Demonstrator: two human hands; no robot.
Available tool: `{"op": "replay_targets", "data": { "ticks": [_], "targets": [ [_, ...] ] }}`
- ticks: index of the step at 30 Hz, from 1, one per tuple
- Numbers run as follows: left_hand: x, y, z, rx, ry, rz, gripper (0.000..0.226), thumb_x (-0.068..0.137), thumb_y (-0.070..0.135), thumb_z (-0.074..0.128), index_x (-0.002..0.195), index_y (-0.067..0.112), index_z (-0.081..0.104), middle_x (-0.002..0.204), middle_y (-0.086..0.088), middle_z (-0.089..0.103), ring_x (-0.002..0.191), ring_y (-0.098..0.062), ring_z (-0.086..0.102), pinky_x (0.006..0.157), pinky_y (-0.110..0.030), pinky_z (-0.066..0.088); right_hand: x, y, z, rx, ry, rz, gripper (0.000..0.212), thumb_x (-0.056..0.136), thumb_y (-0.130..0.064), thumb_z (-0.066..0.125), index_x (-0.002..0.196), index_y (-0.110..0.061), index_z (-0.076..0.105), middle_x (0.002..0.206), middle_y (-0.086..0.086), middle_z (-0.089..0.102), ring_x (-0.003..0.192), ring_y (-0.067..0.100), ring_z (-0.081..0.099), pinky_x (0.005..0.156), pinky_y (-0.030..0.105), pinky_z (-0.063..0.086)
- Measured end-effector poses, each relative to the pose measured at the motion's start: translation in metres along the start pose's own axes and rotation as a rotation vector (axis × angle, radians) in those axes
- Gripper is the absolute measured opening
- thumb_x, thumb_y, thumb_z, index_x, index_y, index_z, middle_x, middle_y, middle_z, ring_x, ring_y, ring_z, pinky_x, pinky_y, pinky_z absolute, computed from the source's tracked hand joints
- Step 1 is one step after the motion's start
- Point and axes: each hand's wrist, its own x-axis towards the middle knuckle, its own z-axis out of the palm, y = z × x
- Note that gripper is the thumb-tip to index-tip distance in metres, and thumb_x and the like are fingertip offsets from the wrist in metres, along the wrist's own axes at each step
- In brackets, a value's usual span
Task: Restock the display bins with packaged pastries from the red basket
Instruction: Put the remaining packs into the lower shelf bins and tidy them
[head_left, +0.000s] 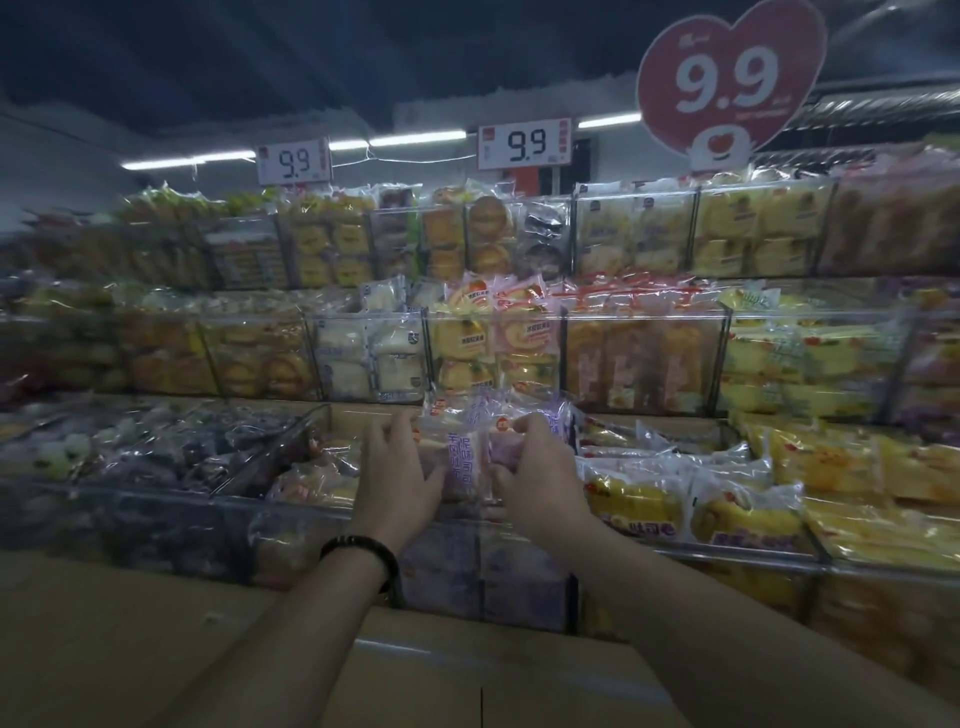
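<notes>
Clerk: Item: purple-printed clear-wrapped pastry packets (464, 457). Location?

Checker: Upright between both hands, at the clear acrylic front bin (467, 551), lowest tier. Source red basket: not in view.

Clerk: Hands?

Checker: Left hand (400, 467): fingers spread, nearly straight, pressed to the packets' left side. Right hand (540, 478): fingers and thumb curled, pinching the right edge.

Clerk: Hazards?

Checker: Slick film, one-sided pinch: packets may slip and topple over the low front wall. Drift rightward: mixed in with the yellow-wrapped packs (639, 499) just beside. Hard squeezing: soft pastry likely crushed.
</notes>
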Motion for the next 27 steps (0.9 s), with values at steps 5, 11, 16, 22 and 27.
{"op": "replay_targets", "data": {
  "ticks": [5,11,16,22,27],
  "targets": [
    [-0.030,0.024,-0.012,0.069,-0.069,0.080,0.045,0.088,0.031,0.075,0.125,0.035,0.052,0.128,0.001,0.044,0.117,-0.024,0.055,0.096,-0.043,0.054,-0.027,-0.004,-0.043,-0.008,-0.109,-0.021,0.021,0.097,-0.028,0.067,0.114,-0.022,0.057,0.102,-0.001,0.066,0.089,0.015,0.065,0.082,0.043,0.061],
    [-0.040,0.019,-0.003,0.073,-0.215,0.136,0.062,0.097,0.035,0.067,0.153,0.030,0.042,0.153,0.007,0.041,0.138,-0.018,0.046,0.112,-0.039,0.044,-0.051,0.001,-0.079,0.005,-0.255,-0.059,0.011,0.094,-0.026,0.071,0.103,-0.023,0.064,0.091,-0.005,0.071,0.084,0.010,0.067,0.080,0.038,0.062],
    [-0.014,0.009,0.022,-0.003,-0.205,0.149,0.061,0.099,0.055,0.054,0.155,0.037,0.039,0.157,0.010,0.041,0.140,-0.018,0.046,0.115,-0.047,0.044,-0.044,0.015,-0.074,0.082,-0.301,-0.115,0.012,0.093,-0.029,0.075,0.093,-0.031,0.063,0.086,-0.007,0.071,0.079,0.008,0.068,0.069,0.030,0.060],
    [0.004,-0.001,0.032,0.047,-0.115,0.199,0.047,0.093,0.063,0.060,0.135,0.043,0.057,0.127,0.015,0.048,0.118,-0.012,0.055,0.098,-0.036,0.051,0.018,0.030,-0.052,0.123,-0.276,-0.133,0.013,0.094,-0.031,0.070,0.105,-0.031,0.064,0.093,-0.013,0.066,0.083,0.001,0.063,0.069,0.016,0.053],
    [0.020,-0.003,0.009,-0.014,-0.248,0.140,0.051,0.089,0.059,0.071,0.135,0.044,0.057,0.132,0.022,0.046,0.124,-0.001,0.053,0.098,-0.024,0.050,0.069,0.025,-0.042,0.106,-0.408,-0.040,0.019,0.093,-0.030,0.072,0.110,-0.032,0.065,0.094,-0.013,0.066,0.086,0.002,0.062,0.074,0.023,0.054]
  ]
}}
